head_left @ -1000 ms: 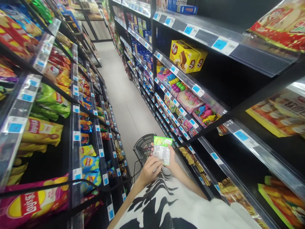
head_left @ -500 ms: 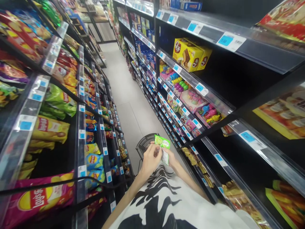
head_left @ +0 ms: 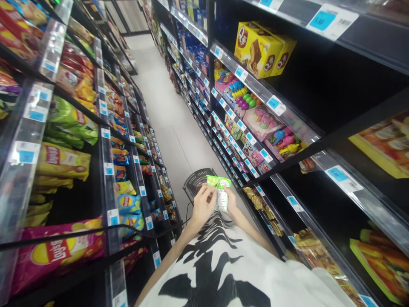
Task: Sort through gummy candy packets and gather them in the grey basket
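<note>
A small green and white packet (head_left: 223,198) is held between my two hands, in front of the black and white patterned clothing. The fingers of my left hand (head_left: 203,204) are bent and pinch the packet's left edge. On its right side, my right hand (head_left: 232,201) grips the packet with the thumb over the front. Just beyond the hands, a dark perforated basket (head_left: 195,181) shows, partly covered by the left hand and the packet.
Bags of chips fill the slanting left shelves (head_left: 65,160). The right shelves (head_left: 260,91) hold yellow boxes (head_left: 260,51), colourful toy-like sweets and gold packets. A grey floor aisle (head_left: 159,102) runs between them. A black cord (head_left: 79,234) crosses the lower left.
The view has tilted down slightly. Both hands still hold the packet, whose printed white part now shows more fully between them.
</note>
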Demonstrator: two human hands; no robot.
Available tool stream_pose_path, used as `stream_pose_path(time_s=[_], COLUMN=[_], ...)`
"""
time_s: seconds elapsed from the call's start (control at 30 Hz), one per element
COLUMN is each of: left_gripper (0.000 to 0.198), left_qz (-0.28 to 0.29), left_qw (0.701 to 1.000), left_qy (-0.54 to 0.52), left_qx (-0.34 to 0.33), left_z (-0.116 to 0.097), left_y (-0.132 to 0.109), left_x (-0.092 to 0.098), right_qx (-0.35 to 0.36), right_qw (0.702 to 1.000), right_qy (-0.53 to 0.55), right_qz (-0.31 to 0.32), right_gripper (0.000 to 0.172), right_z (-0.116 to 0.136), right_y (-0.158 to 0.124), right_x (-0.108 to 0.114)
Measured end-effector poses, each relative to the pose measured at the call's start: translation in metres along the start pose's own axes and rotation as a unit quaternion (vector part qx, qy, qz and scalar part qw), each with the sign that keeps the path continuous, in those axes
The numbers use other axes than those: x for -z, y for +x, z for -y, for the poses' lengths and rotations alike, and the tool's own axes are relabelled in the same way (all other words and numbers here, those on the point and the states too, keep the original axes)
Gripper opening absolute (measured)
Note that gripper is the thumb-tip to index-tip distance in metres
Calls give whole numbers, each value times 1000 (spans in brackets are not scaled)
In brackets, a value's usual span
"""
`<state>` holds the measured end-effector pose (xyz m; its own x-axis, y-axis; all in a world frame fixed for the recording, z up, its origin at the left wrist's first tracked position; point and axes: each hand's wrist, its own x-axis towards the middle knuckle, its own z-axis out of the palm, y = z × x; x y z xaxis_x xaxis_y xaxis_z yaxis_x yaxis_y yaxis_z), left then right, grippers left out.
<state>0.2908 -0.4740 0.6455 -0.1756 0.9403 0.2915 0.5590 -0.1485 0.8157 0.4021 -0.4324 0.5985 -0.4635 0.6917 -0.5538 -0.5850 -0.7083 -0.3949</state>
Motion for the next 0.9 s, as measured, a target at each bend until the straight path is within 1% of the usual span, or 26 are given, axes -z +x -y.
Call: stream_pose_path(time_s=[0.13,0.2,0.3,0.4,0.57,0.77,0.83,0.9], left_gripper=[17,20,26,29,29,30,30,25], left_qz=[-1,2,9,17,17,9,9,3], left_qw=[999,996,988,981,976,971,975,983], left_qy=[24,36,58,74,79,74,68,63], left_qx=[-41,-78,-144,-177,-204,-226,-213,-170], left_z=[3,4,6,8,8,6,5,6], left_y=[-3,-4,-4,-4,-5,-6,-7,-9], left_x=[0,1,2,3,1,4,4,3], right_qx=[13,25,23,17,17,17,18,18], right_qw=[1000,999,1000,999,1000,999,999,997], right_qy=[6,5,7,14,11,-5,-12,-32], right_qz=[21,20,19,28,22,36,42,62], right_gripper=[45,45,47,49,50,53,52,52], right_z=[-1,-1,-1,0,2,2,3,3], right_y=[-1,-1,-2,-3,-6,-7,-8,-8], right_x=[2,2,1,0,-2,-2,-3,-6])
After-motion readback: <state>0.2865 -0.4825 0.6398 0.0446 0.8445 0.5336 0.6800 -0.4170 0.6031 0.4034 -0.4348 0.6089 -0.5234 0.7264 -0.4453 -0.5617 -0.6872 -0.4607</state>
